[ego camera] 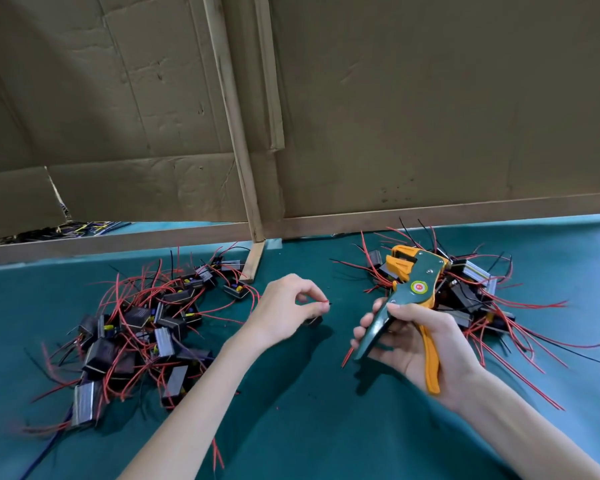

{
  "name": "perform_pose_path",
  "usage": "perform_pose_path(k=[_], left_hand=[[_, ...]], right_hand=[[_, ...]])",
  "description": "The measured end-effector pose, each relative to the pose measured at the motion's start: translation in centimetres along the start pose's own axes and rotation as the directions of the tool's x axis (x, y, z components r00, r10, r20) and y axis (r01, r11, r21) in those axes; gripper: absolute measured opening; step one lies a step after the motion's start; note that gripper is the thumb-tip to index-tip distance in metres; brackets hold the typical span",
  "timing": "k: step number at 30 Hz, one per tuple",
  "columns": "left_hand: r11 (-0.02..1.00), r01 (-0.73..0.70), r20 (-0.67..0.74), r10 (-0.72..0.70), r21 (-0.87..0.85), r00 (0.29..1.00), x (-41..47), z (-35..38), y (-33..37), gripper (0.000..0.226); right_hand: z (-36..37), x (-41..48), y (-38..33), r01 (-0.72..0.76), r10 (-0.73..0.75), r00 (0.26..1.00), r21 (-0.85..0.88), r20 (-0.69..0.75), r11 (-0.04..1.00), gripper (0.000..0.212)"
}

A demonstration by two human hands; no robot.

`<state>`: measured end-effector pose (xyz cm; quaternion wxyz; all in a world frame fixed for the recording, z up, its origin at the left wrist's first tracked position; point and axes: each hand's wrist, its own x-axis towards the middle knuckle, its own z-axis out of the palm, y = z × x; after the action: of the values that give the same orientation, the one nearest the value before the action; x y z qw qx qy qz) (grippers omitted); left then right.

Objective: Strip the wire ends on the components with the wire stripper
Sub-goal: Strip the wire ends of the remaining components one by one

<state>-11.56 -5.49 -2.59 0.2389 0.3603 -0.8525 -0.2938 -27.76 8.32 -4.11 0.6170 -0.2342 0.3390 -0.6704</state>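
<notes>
My right hand [420,344] grips the green and orange wire stripper [409,289] by its handles, jaws pointing up and left. My left hand [284,306] pinches the ends of a red and a black wire [324,302] between thumb and fingertips; a small black component [313,321] hangs just under the fingers. The wire ends point right, a hand's width short of the stripper. A pile of black components with red and black wires [142,327] lies to the left, another pile [471,292] behind the stripper.
The teal table cover [309,410] spreads under both arms. A cardboard wall [395,116] with wooden battens [243,140] closes the far side. A short wooden block [255,261] stands between the piles. More wires show through a gap [73,228] at the far left.
</notes>
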Motion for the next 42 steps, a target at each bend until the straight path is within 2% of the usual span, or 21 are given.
perform_pose_path(k=[3, 8, 11, 15, 17, 22, 25, 27, 37, 42], left_hand=[[0.995, -0.007, -0.02, 0.005, -0.099, 1.0, -0.1, 0.9, -0.1, 0.005], [0.978, -0.004, -0.086, -0.015, -0.211, 0.996, -0.3, 1.7, -0.5, 0.014], [0.981, 0.006, -0.135, -0.032, -0.194, 0.99, -0.3, 1.9, -0.9, 0.02], [0.996, 0.024, -0.133, -0.035, -0.081, 0.99, -0.2, 2.3, -1.2, 0.017], [0.995, 0.015, -0.143, -0.028, -0.098, 0.989, -0.2, 2.4, -1.2, 0.017], [0.955, -0.002, -0.206, -0.062, -0.297, 0.977, 0.0, 1.4, -0.2, 0.019], [0.874, -0.052, -0.217, -0.061, -0.482, 0.974, 0.1, 0.0, 0.9, 0.019], [0.833, -0.081, -0.21, -0.042, -0.547, 0.977, 0.0, -1.0, 1.8, 0.016], [0.88, -0.126, -0.073, 0.104, -0.458, 0.992, -1.2, -4.1, 5.0, 0.015], [0.9, -0.107, -0.006, 0.116, -0.423, 0.993, -1.6, -4.2, 5.6, 0.014]], right_hand=[[0.0, 0.0, 0.0, -0.001, 0.001, 1.0, -0.004, -0.005, 1.0, 0.014], [0.0, 0.0, 0.1, -0.012, 0.012, 1.0, -0.005, -0.004, 1.0, 0.014], [0.0, 0.0, 0.1, -0.018, 0.018, 1.0, -0.009, -0.004, 1.0, 0.014], [-0.1, 0.0, 0.2, -0.025, 0.025, 1.0, -0.009, -0.003, 1.0, 0.014], [-0.1, 0.0, 0.2, -0.029, 0.029, 1.0, -0.017, -0.002, 0.999, 0.013], [0.1, -0.2, 0.0, -0.052, 0.053, 0.998, -0.056, 0.019, 0.997, 0.012], [0.2, -0.4, 0.0, -0.064, 0.071, 0.996, -0.104, 0.062, 0.992, 0.015], [0.2, -0.5, 0.0, -0.072, 0.087, 0.991, -0.14, 0.103, 0.988, 0.017], [0.1, -0.6, 0.1, -0.013, 0.113, 0.942, -0.303, 0.317, 0.953, 0.034], [0.2, -1.0, 0.0, 0.021, 0.099, 0.934, -0.331, 0.343, 0.943, 0.025]])
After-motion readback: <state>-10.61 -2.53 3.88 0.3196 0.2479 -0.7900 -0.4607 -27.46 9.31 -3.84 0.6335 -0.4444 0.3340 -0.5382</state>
